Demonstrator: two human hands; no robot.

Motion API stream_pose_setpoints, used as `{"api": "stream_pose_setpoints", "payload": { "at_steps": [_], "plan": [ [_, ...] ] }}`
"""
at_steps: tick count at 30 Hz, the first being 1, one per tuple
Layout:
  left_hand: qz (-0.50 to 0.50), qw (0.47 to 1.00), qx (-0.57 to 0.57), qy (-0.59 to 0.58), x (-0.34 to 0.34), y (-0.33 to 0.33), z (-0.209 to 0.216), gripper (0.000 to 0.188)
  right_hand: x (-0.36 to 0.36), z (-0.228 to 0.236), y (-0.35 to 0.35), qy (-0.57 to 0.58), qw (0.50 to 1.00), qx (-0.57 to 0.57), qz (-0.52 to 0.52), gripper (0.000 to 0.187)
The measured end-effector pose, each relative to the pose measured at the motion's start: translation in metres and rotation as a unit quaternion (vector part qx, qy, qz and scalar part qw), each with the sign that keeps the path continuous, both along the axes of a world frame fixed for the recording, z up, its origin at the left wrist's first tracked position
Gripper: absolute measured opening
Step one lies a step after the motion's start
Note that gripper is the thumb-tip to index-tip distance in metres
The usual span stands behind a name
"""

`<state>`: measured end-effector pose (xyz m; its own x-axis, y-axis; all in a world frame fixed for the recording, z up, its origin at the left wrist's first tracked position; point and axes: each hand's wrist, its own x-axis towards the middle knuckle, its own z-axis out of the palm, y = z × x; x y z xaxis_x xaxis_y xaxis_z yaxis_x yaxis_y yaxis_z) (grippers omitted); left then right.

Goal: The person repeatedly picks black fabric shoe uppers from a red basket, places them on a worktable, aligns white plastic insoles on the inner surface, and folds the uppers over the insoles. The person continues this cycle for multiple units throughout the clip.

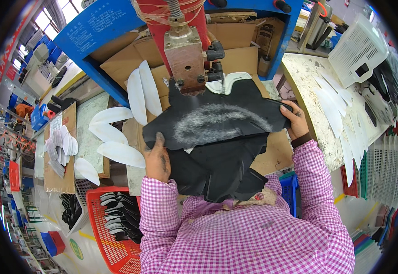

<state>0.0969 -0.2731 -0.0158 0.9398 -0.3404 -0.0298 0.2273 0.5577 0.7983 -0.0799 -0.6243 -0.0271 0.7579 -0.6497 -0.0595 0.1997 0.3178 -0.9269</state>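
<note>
Both hands hold a wide black sheet (217,124), with a chalky white curved band across its middle. My left hand (158,159) pinches its left end, thumb on top. At the right end my right hand (295,119) grips the edge, thumb on top and fingers folded beneath. Below it hang more black cut pieces (212,171) with notched edges, over my lap; whether they join the upper sheet I cannot tell. The far edge of the sheet lies under or close to the metal press head (186,61). Behind it shows a white curved piece (237,83) with a dark outline.
A blue machine frame (103,34) lined with cardboard stands ahead. White leaf-shaped pieces (121,154) lie to the left, and more white pieces (329,109) on the right-hand table (299,68). A red basket (112,249) of black-and-white parts sits lower left. A white basket (358,50) stands far right.
</note>
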Motion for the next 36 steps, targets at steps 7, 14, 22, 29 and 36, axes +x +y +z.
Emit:
{"api": "stream_pose_setpoints", "payload": {
  "at_steps": [7, 14, 22, 29, 36],
  "plan": [
    [0.166, 0.985, 0.036, -0.001, 0.036, 0.083, 0.034, 0.037, 0.102, 0.009, 0.063, -0.056, 0.992, 0.014, 0.114, 0.026],
    [0.150, 0.988, 0.033, -0.019, 0.034, 0.085, 0.049, 0.037, 0.122, 0.034, 0.063, -0.079, 0.991, 0.007, 0.108, 0.026],
    [0.108, 0.994, -0.005, -0.003, 0.050, 0.064, 0.032, 0.044, 0.090, 0.027, 0.051, -0.067, 0.993, -0.037, 0.093, 0.027],
    [0.091, 0.995, 0.036, -0.026, 0.017, 0.080, 0.036, 0.042, 0.083, 0.011, 0.045, -0.077, 0.993, 0.020, 0.092, 0.026],
    [0.011, 1.000, -0.006, 0.020, 0.017, 0.011, 0.021, 0.038, 0.026, 0.033, 0.004, -0.014, 0.999, -0.015, -0.031, 0.026]
  ]
}}
